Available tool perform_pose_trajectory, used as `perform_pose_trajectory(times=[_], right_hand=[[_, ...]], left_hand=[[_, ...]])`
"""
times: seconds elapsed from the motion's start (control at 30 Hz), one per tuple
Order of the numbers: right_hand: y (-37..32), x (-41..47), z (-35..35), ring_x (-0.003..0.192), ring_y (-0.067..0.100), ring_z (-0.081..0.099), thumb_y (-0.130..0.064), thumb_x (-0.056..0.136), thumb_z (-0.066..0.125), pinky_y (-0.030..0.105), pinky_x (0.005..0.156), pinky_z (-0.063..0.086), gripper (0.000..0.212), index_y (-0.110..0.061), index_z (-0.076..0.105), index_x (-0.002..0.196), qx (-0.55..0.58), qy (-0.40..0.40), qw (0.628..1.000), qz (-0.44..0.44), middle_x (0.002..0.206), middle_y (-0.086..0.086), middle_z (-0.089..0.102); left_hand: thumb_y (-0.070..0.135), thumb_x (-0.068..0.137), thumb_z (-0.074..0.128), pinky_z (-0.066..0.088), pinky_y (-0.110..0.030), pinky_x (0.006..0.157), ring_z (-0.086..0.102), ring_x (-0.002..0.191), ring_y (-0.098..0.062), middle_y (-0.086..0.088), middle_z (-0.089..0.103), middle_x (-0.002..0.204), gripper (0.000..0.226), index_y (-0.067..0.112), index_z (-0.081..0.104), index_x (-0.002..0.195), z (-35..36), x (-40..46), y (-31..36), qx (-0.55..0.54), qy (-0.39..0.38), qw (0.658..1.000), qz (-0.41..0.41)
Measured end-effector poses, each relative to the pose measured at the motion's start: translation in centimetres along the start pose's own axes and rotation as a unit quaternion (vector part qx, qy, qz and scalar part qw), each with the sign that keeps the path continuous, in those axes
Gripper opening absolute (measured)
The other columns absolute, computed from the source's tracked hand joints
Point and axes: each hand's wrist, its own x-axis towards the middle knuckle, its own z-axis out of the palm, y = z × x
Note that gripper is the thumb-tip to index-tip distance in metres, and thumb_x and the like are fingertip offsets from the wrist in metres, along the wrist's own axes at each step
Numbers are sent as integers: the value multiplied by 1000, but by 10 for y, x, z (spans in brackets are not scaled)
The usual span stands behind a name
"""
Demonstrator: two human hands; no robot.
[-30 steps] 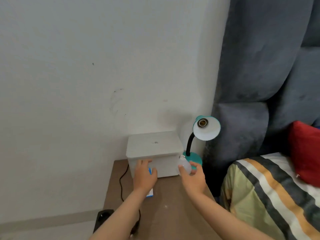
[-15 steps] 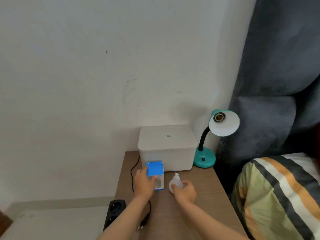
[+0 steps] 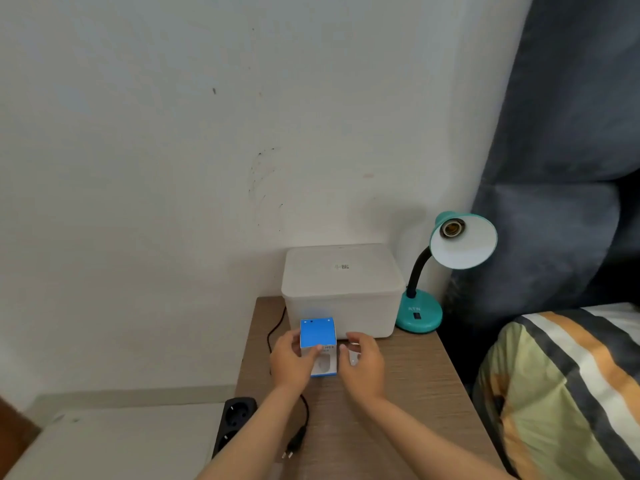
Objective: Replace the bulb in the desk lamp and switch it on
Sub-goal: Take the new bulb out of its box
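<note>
The teal desk lamp [image 3: 462,240] stands at the back right of the wooden bedside table [image 3: 408,403], its socket [image 3: 452,228] empty and its shade facing me. My left hand [image 3: 291,363] grips a blue and white bulb box [image 3: 318,337] held upright just above the table. Right beside the box, my right hand [image 3: 363,367] curls around a white bulb [image 3: 353,356], of which only a small patch shows between thumb and fingers.
A white lidded container [image 3: 343,289] sits against the wall behind the hands. The lamp's black cord ends in a plug [image 3: 292,445] lying loose on the table. A black power strip [image 3: 235,420] lies on the floor at left. A bed with a striped blanket [image 3: 571,393] borders the table's right side.
My right hand brought the white bulb down from near the lamp's base to beside the box. My left hand lifted the blue box upright off the table.
</note>
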Motion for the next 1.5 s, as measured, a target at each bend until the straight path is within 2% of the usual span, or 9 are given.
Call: perform_pose_trajectory(times=[0.23,0.43,0.6,0.73,0.9,1.17,1.27,1.4,1.5], right_hand=[[-10,21,16,87,11,58,-8,85,59,21,78,48,23,-7,63,108,24,-94,991,94,106,6,67],[-7,23,13,95,18,63,-2,83,58,35,87,54,20,-9,66,101,64,-100,987,112,100,6,68],[-10,19,6,93,12,59,2,86,53,12,71,46,31,-8,59,116,93,-107,984,106,103,2,62],[-11,17,3,89,10,59,-2,89,53,12,56,48,38,-18,53,123,110,-134,980,98,108,5,61],[-12,14,5,83,4,56,-6,88,57,13,61,46,29,-14,53,116,105,-126,980,108,103,1,60],[-9,13,7,89,11,57,-8,87,59,18,74,47,23,-12,61,109,56,-154,982,93,99,1,61],[-7,14,4,85,13,58,-8,85,60,24,78,51,21,-16,62,104,51,-147,984,88,102,9,64],[-5,13,4,90,11,60,-7,85,61,19,76,50,25,-16,62,108,49,-154,984,81,106,5,63],[-5,11,5,91,6,57,-7,86,60,14,68,47,27,-15,61,112,45,-160,983,77,105,0,61]], left_hand=[[10,70,78,42,-11,67,56,83,0,7,60,95,40,26,54,98,-2,-1,7,-48,-12,999,-10],[5,69,78,50,-27,82,58,92,-6,11,59,99,48,32,52,99,0,-1,6,-77,-22,997,-14],[-2,72,73,48,-19,74,58,88,-1,10,60,95,46,29,52,100,-2,-3,6,-110,-30,993,-13],[7,81,67,48,-18,69,58,86,-2,6,59,96,32,22,54,106,-6,-5,6,-116,-15,993,-15],[19,85,64,46,-21,74,56,94,-6,8,57,102,26,27,52,106,-12,-2,5,-75,-10,997,11],[16,88,59,45,-9,70,59,84,-12,11,63,84,17,26,57,74,-24,6,9,-16,-12,997,81],[17,90,56,52,-29,85,60,94,-10,9,65,97,13,25,64,97,-27,8,9,-13,-44,995,86],[22,88,61,37,2,80,52,94,5,4,58,112,38,23,54,125,-35,11,9,45,-79,989,120],[27,78,72,42,-3,73,49,97,5,6,48,117,64,27,41,135,-39,13,8,47,-116,986,111]])
